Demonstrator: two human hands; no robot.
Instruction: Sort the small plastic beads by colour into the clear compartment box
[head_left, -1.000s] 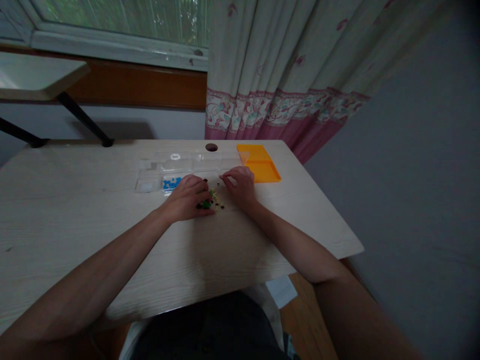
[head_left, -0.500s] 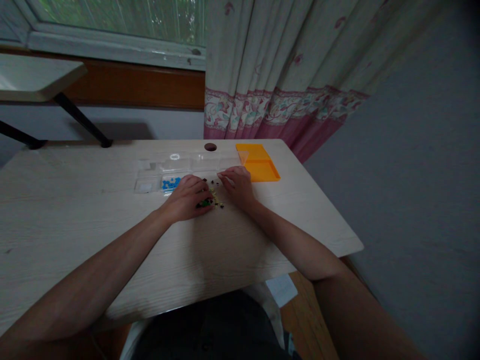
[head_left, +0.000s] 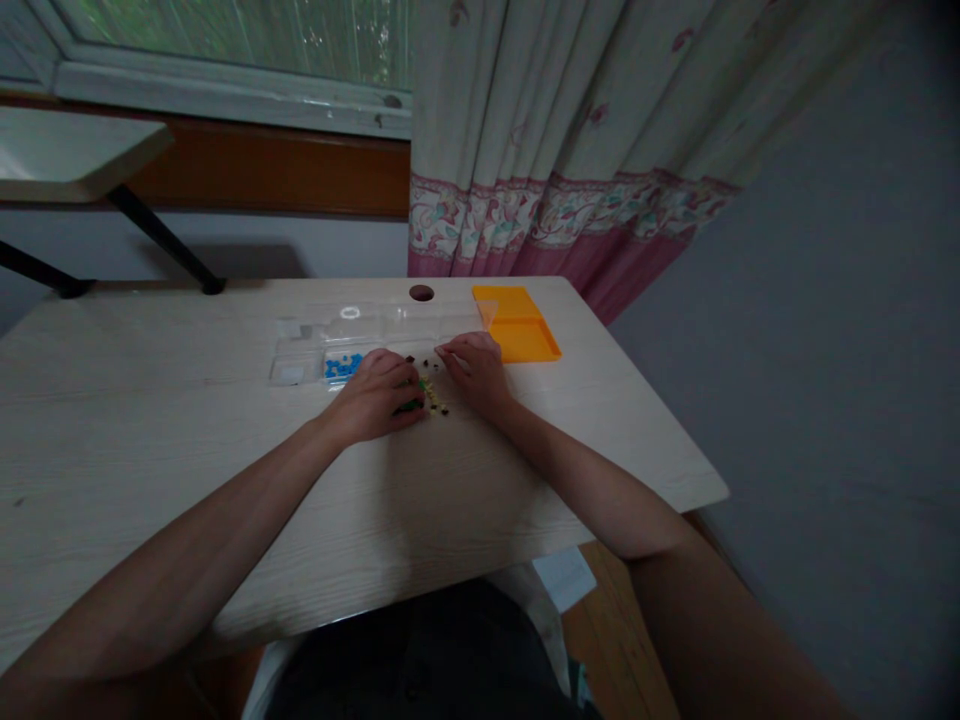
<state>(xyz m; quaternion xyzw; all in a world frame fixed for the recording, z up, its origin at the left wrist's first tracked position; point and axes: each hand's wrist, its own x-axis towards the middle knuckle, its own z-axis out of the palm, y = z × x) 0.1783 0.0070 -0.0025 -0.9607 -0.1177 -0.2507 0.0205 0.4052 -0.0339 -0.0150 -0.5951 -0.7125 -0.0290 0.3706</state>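
Left hand (head_left: 381,394): curling loosely over green pieces (head_left: 411,406); whether it is gripping any, I cannot tell.
Pale bits (head_left: 432,396): lying loose on the table (head_left: 480,490).
Right hand (head_left: 474,368): pinching, thumb and finger nearly meeting; contents unclear.
Dark bit (head_left: 426,363): showing between the hands, unseen a second ago; pieces are apparently being shifted singly.
Clear box (head_left: 299,352): holding blue pieces (head_left: 343,367).
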